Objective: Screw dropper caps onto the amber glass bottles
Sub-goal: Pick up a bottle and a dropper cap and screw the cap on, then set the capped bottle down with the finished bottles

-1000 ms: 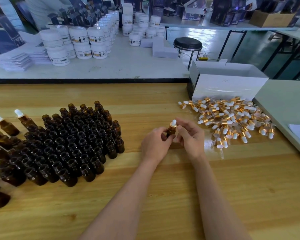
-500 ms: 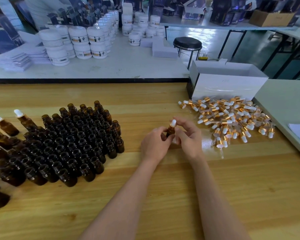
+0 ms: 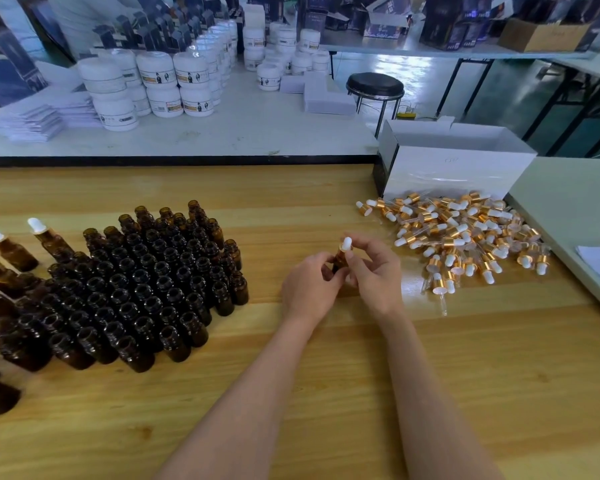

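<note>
Barely anything has shifted over the last second: the forefinger of my right hand (image 3: 378,275), which arched over the white bulb, now sits behind it, and the bottle stays where it was.

Both hands are close together over the middle of the wooden table (image 3: 326,393). My left hand (image 3: 309,282) curls round the amber bottle (image 3: 338,261), held upright. My right thumb and forefinger pinch the dropper cap (image 3: 345,244) at its gold collar, on the bottle's neck (how far it is threaded I cannot tell).

To the left stands a packed block of open bottles (image 3: 146,289), all upright. Further left, at the frame edge, are a few capped bottles (image 3: 11,249). To the right lies a loose heap of spare caps (image 3: 465,233) – gold collars, white bulbs – just in front of a white box (image 3: 454,174). On the far table are stacked white jars (image 3: 160,81), with a black stool (image 3: 374,84) to their right.
</note>
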